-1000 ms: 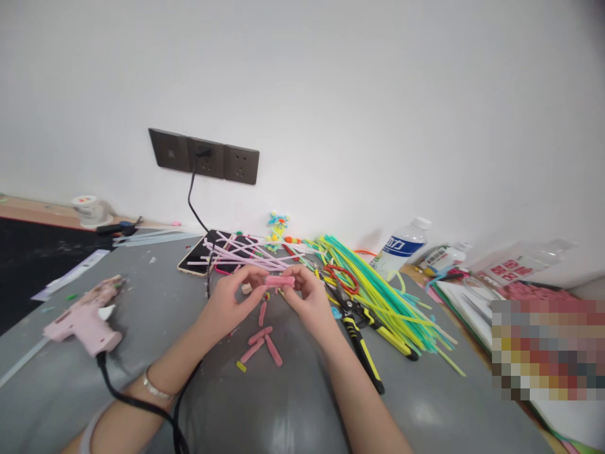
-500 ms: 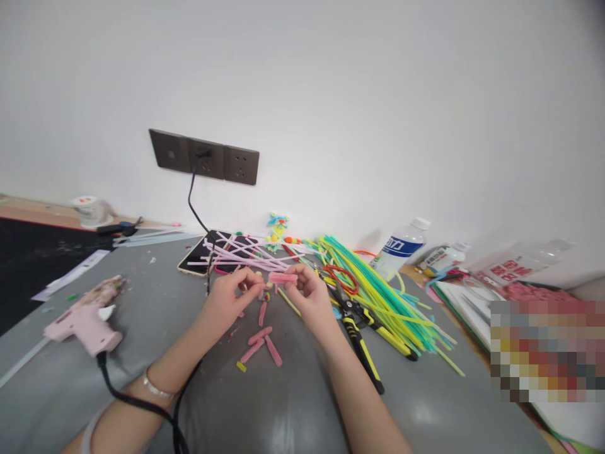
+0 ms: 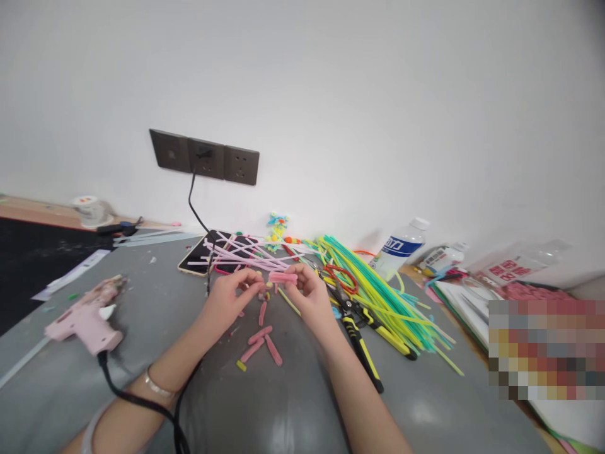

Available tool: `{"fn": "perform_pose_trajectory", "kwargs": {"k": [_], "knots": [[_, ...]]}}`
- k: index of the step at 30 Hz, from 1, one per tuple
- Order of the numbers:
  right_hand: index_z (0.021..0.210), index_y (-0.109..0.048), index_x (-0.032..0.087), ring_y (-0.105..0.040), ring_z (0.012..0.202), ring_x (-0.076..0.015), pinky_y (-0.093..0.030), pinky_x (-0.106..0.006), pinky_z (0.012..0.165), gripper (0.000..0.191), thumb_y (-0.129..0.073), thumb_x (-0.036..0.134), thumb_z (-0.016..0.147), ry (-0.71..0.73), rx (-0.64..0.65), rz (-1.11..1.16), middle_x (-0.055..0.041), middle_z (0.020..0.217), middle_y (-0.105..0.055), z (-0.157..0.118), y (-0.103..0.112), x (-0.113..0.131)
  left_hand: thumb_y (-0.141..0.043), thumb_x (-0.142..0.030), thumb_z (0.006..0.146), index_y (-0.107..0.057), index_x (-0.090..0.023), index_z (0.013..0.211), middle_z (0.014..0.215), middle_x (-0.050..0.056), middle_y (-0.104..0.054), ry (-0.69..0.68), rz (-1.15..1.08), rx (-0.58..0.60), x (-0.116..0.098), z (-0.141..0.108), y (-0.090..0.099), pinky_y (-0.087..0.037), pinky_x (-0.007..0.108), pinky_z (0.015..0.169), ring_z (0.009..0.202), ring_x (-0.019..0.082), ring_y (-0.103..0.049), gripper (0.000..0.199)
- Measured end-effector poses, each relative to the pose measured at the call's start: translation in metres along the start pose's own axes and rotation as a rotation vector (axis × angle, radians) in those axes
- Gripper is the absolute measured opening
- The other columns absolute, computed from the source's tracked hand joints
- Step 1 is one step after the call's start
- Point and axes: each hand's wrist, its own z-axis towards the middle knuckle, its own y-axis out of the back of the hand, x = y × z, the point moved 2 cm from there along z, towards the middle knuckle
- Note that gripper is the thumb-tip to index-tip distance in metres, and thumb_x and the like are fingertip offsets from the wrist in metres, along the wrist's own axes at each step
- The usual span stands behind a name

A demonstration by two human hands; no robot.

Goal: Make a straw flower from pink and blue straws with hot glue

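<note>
My right hand (image 3: 309,296) pinches a short pink piece of fuzzy pipe cleaner (image 3: 282,277) above the middle of the grey table. Just left of it, my left hand (image 3: 235,295) has thumb and fingertips brought together; whatever lies between them is too small to make out. Below the hands, a few more cut pink pieces (image 3: 273,350) lie loose on the table, with a small yellow piece (image 3: 241,366) beside them. Partly hidden behind the fingers are other small pink and yellow bits.
Yellow-handled pliers (image 3: 362,353) lie right of my right arm, next to a bundle of green and yellow pipe cleaners (image 3: 382,296). Pale pink stems (image 3: 246,255) cross over a phone (image 3: 196,255). At left rests a pink glue gun (image 3: 89,321); its black cord (image 3: 137,401) crosses my left forearm.
</note>
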Motion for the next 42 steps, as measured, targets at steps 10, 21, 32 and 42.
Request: {"fn": "perform_pose_trajectory", "kwargs": {"k": [10,21,32,42], "knots": [[0.087,-0.056,0.019,-0.047,0.062,-0.0119,-0.037,-0.024,0.059,0.013,-0.061,0.022,0.075,0.000,0.001,-0.005,0.0014,0.075,-0.055,0.001,0.001,-0.001,-0.050,-0.032,0.091,-0.073,-0.019,0.086,0.087,0.003,-0.077,-0.069,0.023,0.064,-0.002,-0.001,-0.001,-0.050,0.018,0.048,0.078,0.018,-0.069,0.026],[0.086,-0.057,0.019,-0.048,0.063,-0.0122,-0.038,-0.024,0.059,0.013,-0.061,0.022,0.074,-0.004,0.001,0.011,0.0018,0.073,-0.057,0.001,0.002,-0.002,-0.048,-0.029,0.091,-0.063,-0.018,0.085,0.074,0.000,-0.069,-0.125,0.028,0.080,-0.002,0.000,-0.005,-0.052,0.022,0.060,0.069,0.015,-0.065,0.019],[0.085,-0.057,0.020,-0.049,0.063,-0.0128,-0.038,-0.025,0.060,0.013,-0.062,0.022,0.074,0.006,-0.010,0.002,0.0015,0.073,-0.058,0.001,0.002,-0.002,-0.052,-0.014,0.079,-0.055,-0.019,0.078,0.072,-0.002,-0.061,-0.211,0.027,0.082,0.011,0.003,-0.009,-0.048,0.023,0.064,0.065,0.012,-0.058,0.006],[0.086,-0.056,0.020,-0.050,0.065,-0.0130,-0.039,-0.025,0.062,0.014,-0.063,0.023,0.075,0.002,-0.007,-0.003,0.0003,0.076,-0.060,0.001,0.002,-0.002,-0.047,-0.017,0.086,-0.063,-0.018,0.088,0.076,0.000,-0.061,-0.219,0.077,0.098,0.007,0.001,-0.009,-0.042,0.022,0.059,0.063,0.012,-0.055,0.017]]}}
